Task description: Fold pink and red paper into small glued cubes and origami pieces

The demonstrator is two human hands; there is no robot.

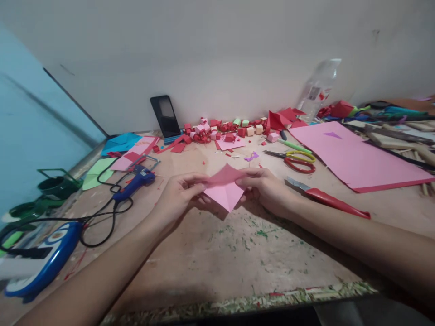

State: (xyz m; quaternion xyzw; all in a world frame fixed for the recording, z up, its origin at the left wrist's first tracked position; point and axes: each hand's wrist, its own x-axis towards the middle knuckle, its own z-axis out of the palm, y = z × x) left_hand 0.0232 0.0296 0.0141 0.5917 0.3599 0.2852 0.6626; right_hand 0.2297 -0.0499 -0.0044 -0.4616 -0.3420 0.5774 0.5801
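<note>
My left hand [178,195] and my right hand [267,188] hold a small folded pink paper [224,189] between them, just above the worn wooden table [220,253]. Each hand pinches one side of the paper, fingers closed on its edges. The paper's upper flap is darker pink, its lower point lighter. Both forearms reach in from the bottom corners of the view.
Scissors with yellow and red handles [295,160] and a red-handled knife [326,199] lie right of my hands. A large pink sheet [356,158] lies further right. A blue glue gun [134,183] with a black cord is left. Small folded paper cubes [220,129], a phone [165,115] and a plastic bottle [317,90] line the wall.
</note>
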